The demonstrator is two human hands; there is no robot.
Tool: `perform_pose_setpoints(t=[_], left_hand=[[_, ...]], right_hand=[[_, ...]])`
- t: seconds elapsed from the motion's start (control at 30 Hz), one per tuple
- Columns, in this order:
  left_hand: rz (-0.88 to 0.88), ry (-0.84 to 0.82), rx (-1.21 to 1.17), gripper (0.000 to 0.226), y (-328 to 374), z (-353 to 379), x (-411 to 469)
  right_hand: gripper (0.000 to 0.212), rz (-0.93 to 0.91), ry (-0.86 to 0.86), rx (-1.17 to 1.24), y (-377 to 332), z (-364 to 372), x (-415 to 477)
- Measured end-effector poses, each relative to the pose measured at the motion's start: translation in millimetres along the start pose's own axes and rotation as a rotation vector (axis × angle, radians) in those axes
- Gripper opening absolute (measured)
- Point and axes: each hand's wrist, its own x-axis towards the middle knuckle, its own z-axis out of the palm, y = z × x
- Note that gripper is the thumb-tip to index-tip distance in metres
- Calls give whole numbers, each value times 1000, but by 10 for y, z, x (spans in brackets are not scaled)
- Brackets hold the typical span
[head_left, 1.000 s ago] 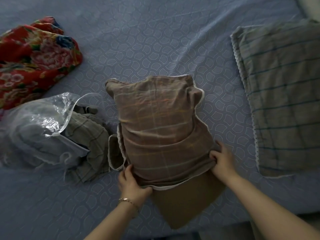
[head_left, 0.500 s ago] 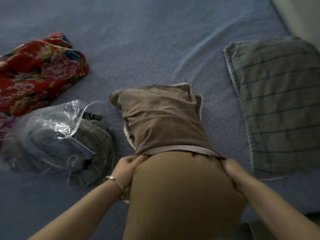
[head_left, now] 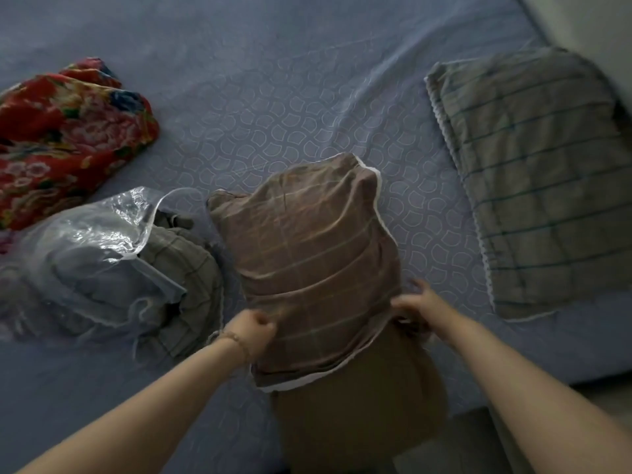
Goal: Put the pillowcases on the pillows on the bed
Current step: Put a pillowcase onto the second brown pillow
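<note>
Blue-grey patterned sheet [head_left: 273, 97] covers the bed, and near its front edge stands the tan pillow [head_left: 359, 415]. The far half of the pillow is sheathed in a brown checked pillowcase [head_left: 307, 268], and the near half is bare.

The left hand [head_left: 253, 328] is clenched round the case's hem on the pillow's left side. The right hand [head_left: 417, 304] lies on the bunched hem on the pillow's right side, but blur hides whether its fingers pinch the cloth.

The pillow looks soft, light and springy, and the case looks thin and limp, likely to snag on the filling. The hem's two side edges seem the best places to hold it, pulling both evenly toward the pillow's near end.

Just left of the pillow lies a grey checked cloth [head_left: 191, 278], half under a clear plastic bag [head_left: 89, 254]. A red floral cloth [head_left: 61, 138] lies farther left. Well to the pillow's right lies a second pillow [head_left: 540, 186], already covered.
</note>
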Motion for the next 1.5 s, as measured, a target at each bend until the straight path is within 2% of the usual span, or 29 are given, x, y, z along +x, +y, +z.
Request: perform_pose_setpoints(t=[0.03, 0.1, 0.13, 0.2, 0.3, 0.37, 0.43, 0.53, 0.67, 0.77, 0.9, 0.97, 1.0, 1.07, 1.13, 1.23, 1.37, 1.43, 1.5], left_hand=[[12, 105, -100, 20, 62, -33, 94], [46, 250, -208, 15, 194, -55, 218], [63, 309, -259, 23, 260, -73, 290], [82, 345, -386, 39, 375, -120, 364], [26, 156, -708, 73, 583, -275, 343], [53, 54, -874, 77, 757, -404, 250], [141, 6, -910, 77, 927, -537, 128], [219, -170, -1004, 89, 1151, -813, -138], [342, -309, -1026, 64, 1344, -1246, -389], [236, -353, -1088, 38, 1224, -1409, -430], [80, -37, -1200, 12, 817, -1363, -136], [96, 141, -1043, 9, 579, -1211, 92], [102, 234, -849, 19, 448, -1099, 238], [107, 378, -393, 42, 285, -884, 463], [166, 449, -173, 42, 244, -690, 624], [181, 547, -42, 38, 338, -478, 772], [82, 661, -70, 28, 412, -361, 951], [68, 689, -90, 21, 402, -356, 959], [141, 779, -98, 19, 394, -346, 886]], right_hand=[[106, -14, 43, 114, -55, 23, 85], [120, -1, 50, 135, -77, 147, 180], [110, -26, 38, 144, -65, 250, 228], [69, -113, 94, 149, -23, 454, 264], [44, -271, 169, 156, -118, 576, 195], [35, -451, 155, 150, -275, 548, -48], [34, -603, 100, 105, -431, 512, -440], [32, -801, 128, -141, -719, 435, -1068], [40, -985, 346, -765, -1169, 471, -1550], [45, -959, 362, -1126, -1206, 714, -1448], [50, -670, 176, -1240, -596, 1265, -961], [44, -516, -47, -1258, -212, 1471, -797], [38, -490, -124, -1263, -123, 1491, -724], [27, -531, -50, -1168, -159, 1375, -544], [25, -628, 153, -1023, -385, 1140, -303], [30, -735, 346, -928, -788, 804, 68], [43, -783, 320, -1102, -1088, 688, 532], [40, -798, 310, -1156, -1124, 693, 697], [30, -864, 316, -1128, -1100, 698, 787]])
